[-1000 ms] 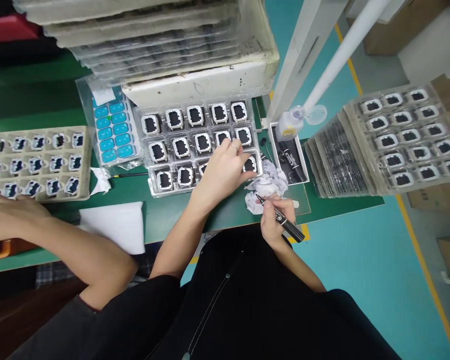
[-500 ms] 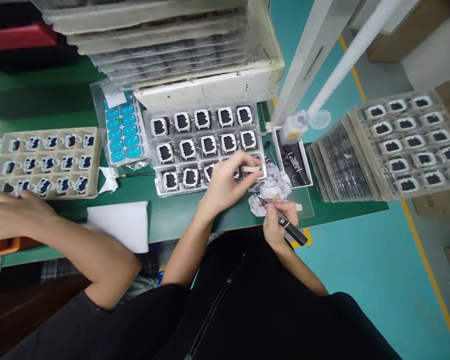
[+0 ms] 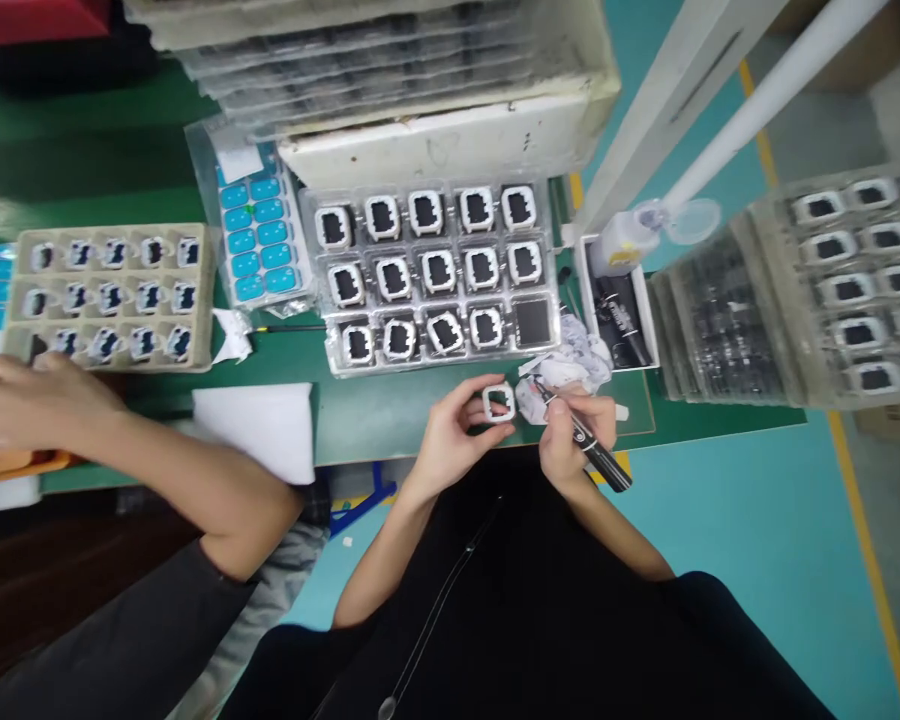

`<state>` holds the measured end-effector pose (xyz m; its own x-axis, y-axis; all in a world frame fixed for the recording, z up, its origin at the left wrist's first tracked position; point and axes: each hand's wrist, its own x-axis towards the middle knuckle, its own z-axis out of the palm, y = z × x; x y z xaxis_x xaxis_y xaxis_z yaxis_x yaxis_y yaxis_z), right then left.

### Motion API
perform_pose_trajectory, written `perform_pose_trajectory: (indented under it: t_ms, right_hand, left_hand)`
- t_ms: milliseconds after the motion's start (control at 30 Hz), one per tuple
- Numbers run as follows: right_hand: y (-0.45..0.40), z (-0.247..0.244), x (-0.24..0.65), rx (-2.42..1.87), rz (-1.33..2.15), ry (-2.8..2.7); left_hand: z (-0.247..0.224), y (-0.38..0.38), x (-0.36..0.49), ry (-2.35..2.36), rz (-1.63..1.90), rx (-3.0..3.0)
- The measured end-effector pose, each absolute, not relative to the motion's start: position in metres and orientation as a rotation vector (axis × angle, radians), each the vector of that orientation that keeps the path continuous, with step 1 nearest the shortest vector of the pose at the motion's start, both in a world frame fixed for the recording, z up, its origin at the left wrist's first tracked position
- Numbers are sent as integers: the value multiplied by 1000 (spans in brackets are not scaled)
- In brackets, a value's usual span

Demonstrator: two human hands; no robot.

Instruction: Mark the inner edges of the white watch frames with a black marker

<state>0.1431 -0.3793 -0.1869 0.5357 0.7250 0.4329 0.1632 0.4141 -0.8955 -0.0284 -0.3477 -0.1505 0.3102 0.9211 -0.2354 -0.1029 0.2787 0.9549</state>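
Between its thumb and fingers, my left hand (image 3: 461,430) pinches a small squarish white frame (image 3: 487,403) with an opening through its middle. My right hand (image 3: 576,432) is closed round a black marker pen (image 3: 598,458), its tip pointing up and left, close to the white frame but apart from it. Just beyond my hands lies a clear plastic tray (image 3: 450,355) holding rows of similar white frames with dark centres. Its front right pocket (image 3: 532,323) has no frame in it. Crumpled white tissue (image 3: 570,360) rests on the table behind the pen.
A white box (image 3: 649,340) holds black markers, with a plastic bottle (image 3: 624,245) behind. Stacked trays (image 3: 727,310) stand right, more (image 3: 420,80) at the back. Left are a bag of blue parts (image 3: 266,235), a beige tray (image 3: 112,360), a white cloth (image 3: 259,420) and a co-worker's hand (image 3: 45,400).
My left hand has lifted a white frame out of the tray's front right pocket and brought it toward me, near the pen. My right hand still holds the marker. The camera view has shifted.
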Motion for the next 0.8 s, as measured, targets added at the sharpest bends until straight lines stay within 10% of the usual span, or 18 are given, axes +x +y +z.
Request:
perform_pose_trajectory:
  t_ms: [800]
  right_hand:
    - [-368,-162,131,-1241,420,-1296]
  left_hand:
    - [-179,-346,-24,1101,1049,1209]
